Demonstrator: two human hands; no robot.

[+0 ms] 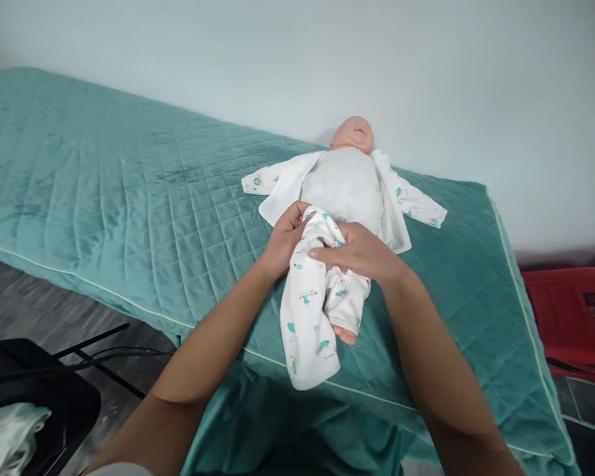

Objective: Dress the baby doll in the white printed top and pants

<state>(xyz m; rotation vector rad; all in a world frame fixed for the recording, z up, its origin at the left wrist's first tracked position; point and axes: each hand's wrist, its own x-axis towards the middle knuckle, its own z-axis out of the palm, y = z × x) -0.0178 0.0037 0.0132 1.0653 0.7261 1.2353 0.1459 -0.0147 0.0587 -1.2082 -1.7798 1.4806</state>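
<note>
A baby doll (353, 133) lies on its back on a green quilted cover (143, 198), its head by the wall. Its white patterned jacket (287, 182) is spread open over a white padded torso. My left hand (288, 239) is closed on the waist of white baby pants (305, 317) printed with small green figures. On the other side of the waist, my right hand (359, 251) pinches the same cloth, thumb on top. One pant leg hangs flat past the cover's front edge. The doll's foot (346, 334) pokes out of the other leg.
At the right, a red case (570, 317) stands beside the bed's end. A black chair (34, 377) with a folded white patterned cloth (12, 436) is at the lower left. The pale wall (203, 59) runs along the far side.
</note>
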